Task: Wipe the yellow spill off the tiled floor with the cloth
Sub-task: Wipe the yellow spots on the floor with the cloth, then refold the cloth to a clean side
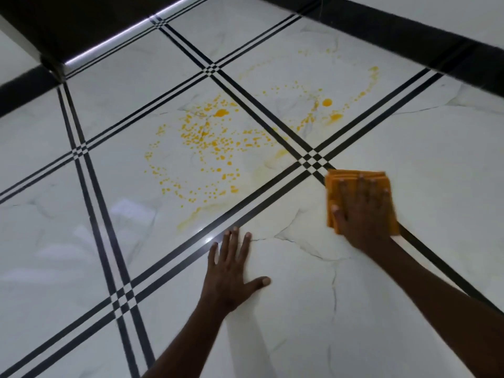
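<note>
On the white marble-look tiled floor (81,241), crossed by black double lines, the yellow spill (201,148) lies scattered in droplets across two tiles toward the far side, with a smeared streak along its near edge. The left hand (231,271) rests flat on the floor, fingers straight and spread, holding nothing. Further right, the right hand (362,211) presses a folded orange cloth (334,181) flat, fingers splayed on top, just beside a crossing of the lines
</note>
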Demonstrator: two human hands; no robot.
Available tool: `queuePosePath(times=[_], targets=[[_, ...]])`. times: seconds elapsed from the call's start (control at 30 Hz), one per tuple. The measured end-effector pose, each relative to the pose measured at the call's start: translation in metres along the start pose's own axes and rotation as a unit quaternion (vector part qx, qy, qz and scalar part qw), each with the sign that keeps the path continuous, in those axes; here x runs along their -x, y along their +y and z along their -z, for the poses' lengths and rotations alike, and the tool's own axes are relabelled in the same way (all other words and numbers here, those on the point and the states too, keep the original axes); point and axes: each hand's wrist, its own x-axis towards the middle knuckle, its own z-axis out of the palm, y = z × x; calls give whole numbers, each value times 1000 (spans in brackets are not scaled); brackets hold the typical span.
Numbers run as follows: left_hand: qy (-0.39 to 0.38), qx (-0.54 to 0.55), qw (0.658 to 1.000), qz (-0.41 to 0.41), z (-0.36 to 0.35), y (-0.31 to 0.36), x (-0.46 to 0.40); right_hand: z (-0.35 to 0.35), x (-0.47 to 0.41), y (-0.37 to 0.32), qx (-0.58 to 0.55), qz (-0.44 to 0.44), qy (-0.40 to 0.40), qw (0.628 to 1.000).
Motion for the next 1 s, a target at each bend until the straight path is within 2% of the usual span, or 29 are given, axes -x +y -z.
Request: queuePosePath(times=[0.13,0.23,0.37,0.43,0.53,0.6,0.73,0.8,0.9,1.0], targets=[[-47,0,998,-28,11,-12,-5,-27,-33,-122,-2,138,-44,989],[-101,-11,993,-56,26,-25,-9,-24,-13,-114,16,201,-83,976],[-164,-12,985,-52,52,-25,-18,-3,46,-27,32,174,-64,982],[-188,-36,981,-43,67,-27,-15,0,27,-9,53,140,-55,987],[-242,-42,969,-5,90,-38,-7,6,-36,-35,78,64,-44,994],[-274,-46,960,32,114,-47,-3,13,-49,-80,68,68,-79,992],[-265,-76,960,57,171,-54,3,28,-26,-154,38,155,-166,973],[-247,-65,965,54,192,-55,9,46,-24,-159,-16,172,-167,971],[-221,3,974,53,214,-53,20,83,-35,-162,-164,131,-187,960],[-173,82,981,27,228,-37,26,142,-46,-170,-253,48,-200,945]])
